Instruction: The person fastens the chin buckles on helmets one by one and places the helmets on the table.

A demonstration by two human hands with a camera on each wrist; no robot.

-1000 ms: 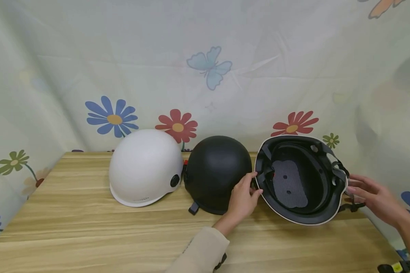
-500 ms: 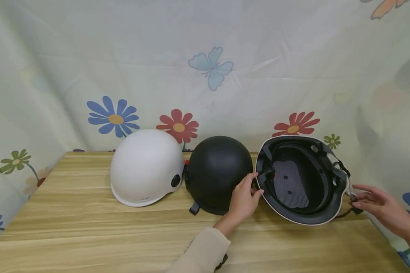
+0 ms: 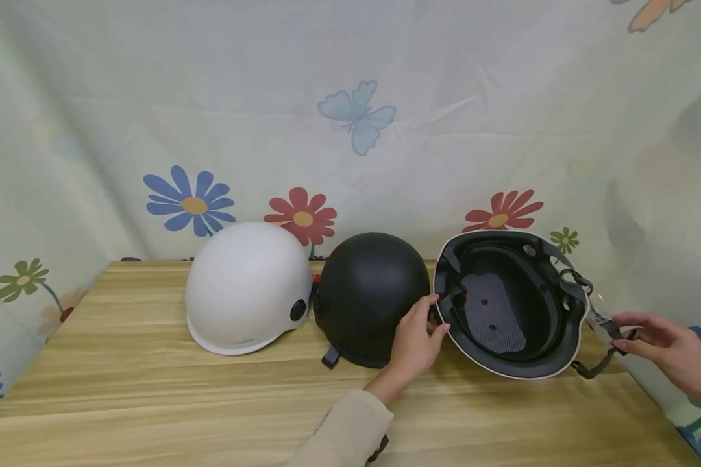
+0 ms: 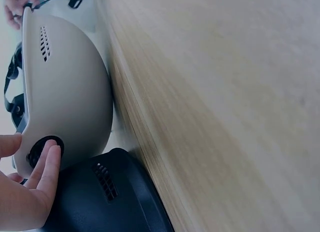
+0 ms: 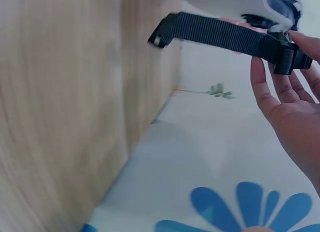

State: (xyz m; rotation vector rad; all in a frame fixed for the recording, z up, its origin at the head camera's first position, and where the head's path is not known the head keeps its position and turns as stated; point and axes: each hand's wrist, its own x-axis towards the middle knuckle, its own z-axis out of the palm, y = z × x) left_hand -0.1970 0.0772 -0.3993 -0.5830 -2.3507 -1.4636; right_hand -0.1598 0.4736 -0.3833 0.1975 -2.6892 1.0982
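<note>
A helmet with a pale shell [image 4: 70,81] lies upturned at the table's right, its black padded inside [image 3: 493,314] facing the head camera. My left hand [image 3: 416,337] grips its left rim, thumb at the edge and fingers against the outside by a round black disc [image 4: 45,149]. To the right of the helmet, my right hand [image 3: 672,344] pinches a black webbing strap [image 5: 220,36] at its buckle [image 5: 285,59]; the strap's loose end hangs out beyond the fingers. A short clear piece shows between the helmet's right edge and that hand.
A black helmet [image 3: 374,292] sits dome up right beside my left hand, close against the upturned one. Further left stands a white helmet [image 3: 248,285]. Behind the wooden table [image 3: 152,389] hangs a flowered cloth [image 3: 420,162]; the table's right edge runs under my right arm.
My right hand has moved from the upturned helmet's right edge out to the right, drawing the strap with it. The helmet has tilted slightly; my left hand has stayed at its rim.
</note>
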